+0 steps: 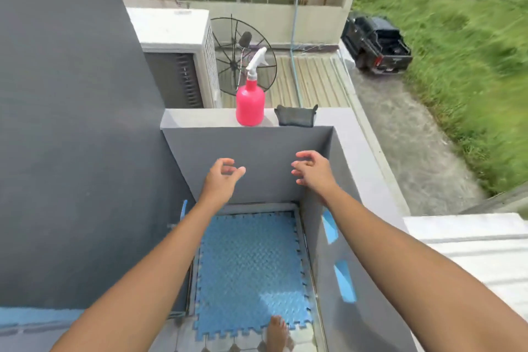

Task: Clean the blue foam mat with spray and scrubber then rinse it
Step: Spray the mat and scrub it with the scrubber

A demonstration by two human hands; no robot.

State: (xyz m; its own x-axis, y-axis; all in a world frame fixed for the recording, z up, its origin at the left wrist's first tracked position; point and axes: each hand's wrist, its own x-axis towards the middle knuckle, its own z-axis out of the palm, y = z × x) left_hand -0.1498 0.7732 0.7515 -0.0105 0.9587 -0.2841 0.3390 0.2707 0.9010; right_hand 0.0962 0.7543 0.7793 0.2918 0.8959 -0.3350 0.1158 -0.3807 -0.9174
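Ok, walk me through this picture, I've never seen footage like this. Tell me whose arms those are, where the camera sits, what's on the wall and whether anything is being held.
There is no machine here. The single picture comes from a wide-angle camera worn on a person's head, looking forward and down, so the two bare arms reaching out are that person's own. The left hand and the right hand are both open with curled fingers, raised in front of a grey balcony wall, and hold nothing. On top of that wall stand a pink spray bottle with a white trigger and, apart from it to the right, a dark scrubber. Below, on the floor, lies the blue foam mat, with the person's bare foot at its near edge. Beyond the wall are an air-conditioner unit and a parked dark truck.
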